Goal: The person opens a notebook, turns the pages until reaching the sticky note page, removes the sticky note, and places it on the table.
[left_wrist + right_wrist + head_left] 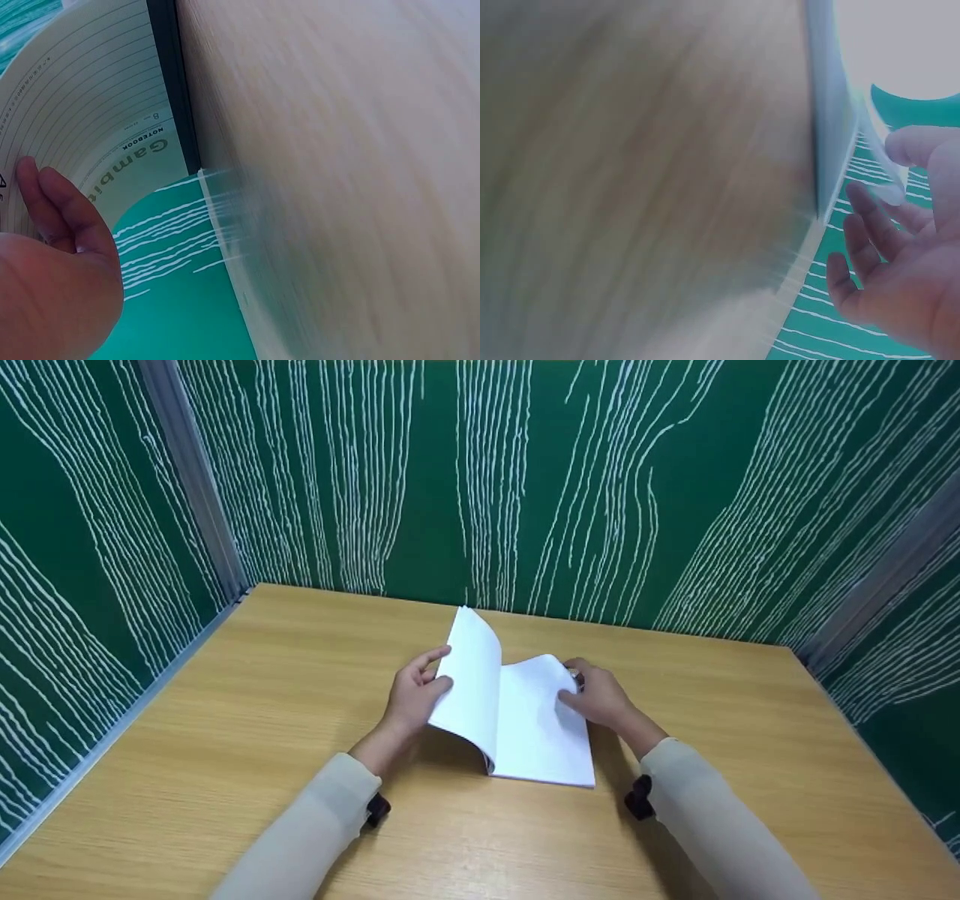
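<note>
A notebook (541,735) with white pages lies open on the wooden table. Its left part is lifted and curves upward, held at the outer edge between the thumb and fingers of my left hand (412,697). The left wrist view shows that part's outer cover (97,97), printed with lines and the word NOTEBOOK, beside a black spine (171,82). At the upper right edge, my right hand (602,695) pinches a raised, bent page, thumb on top. In the right wrist view, the other fingers (866,244) are spread below the curled page.
The wooden table (225,720) extends around the notebook on every side. Green panels (427,510) with wavy white lines stand behind and at both sides, joined by grey posts (199,480). A dark device (377,810) sits at each wrist.
</note>
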`<state>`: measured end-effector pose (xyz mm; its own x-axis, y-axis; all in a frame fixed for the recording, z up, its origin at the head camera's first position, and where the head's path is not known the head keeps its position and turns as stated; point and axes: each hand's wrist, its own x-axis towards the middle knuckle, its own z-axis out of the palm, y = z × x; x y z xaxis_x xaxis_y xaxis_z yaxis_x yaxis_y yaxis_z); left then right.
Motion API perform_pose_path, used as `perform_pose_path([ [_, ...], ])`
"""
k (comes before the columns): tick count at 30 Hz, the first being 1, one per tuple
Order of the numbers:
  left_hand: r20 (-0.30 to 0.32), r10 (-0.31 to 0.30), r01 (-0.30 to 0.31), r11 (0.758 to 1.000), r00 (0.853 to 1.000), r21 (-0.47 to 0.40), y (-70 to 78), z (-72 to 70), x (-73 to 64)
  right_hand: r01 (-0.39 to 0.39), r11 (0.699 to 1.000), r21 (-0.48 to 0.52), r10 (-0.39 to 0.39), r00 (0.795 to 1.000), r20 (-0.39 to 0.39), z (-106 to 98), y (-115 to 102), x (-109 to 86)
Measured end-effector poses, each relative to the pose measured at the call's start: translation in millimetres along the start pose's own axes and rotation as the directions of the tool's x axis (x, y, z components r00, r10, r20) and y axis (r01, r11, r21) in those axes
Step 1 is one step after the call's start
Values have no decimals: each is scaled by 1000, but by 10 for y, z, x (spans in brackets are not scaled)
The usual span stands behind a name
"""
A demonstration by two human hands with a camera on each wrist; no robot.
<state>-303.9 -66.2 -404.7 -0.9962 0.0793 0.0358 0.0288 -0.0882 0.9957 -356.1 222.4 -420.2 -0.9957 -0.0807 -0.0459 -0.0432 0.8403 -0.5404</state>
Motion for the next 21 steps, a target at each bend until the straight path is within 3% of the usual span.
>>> perform_pose_path([
  [5, 15, 1, -1, 1000, 1000, 2, 136, 10, -101, 25, 990, 142, -18, 999, -47, -68, -30, 3],
  [9, 17, 4, -4, 1000, 1000, 3, 202, 19, -165, 23, 976, 216, -15, 999, -42, -94, -61, -20],
  [16, -9, 2, -2, 1000, 1000, 14, 69, 7, -83, 33, 934, 356, -46, 999, 28, -71, -190, -139],
  [21, -22, 7, -6, 1000, 1000, 5, -20, 0, -20, 41, 927, 374, -76, 994, 77, -22, -351, -194],
])
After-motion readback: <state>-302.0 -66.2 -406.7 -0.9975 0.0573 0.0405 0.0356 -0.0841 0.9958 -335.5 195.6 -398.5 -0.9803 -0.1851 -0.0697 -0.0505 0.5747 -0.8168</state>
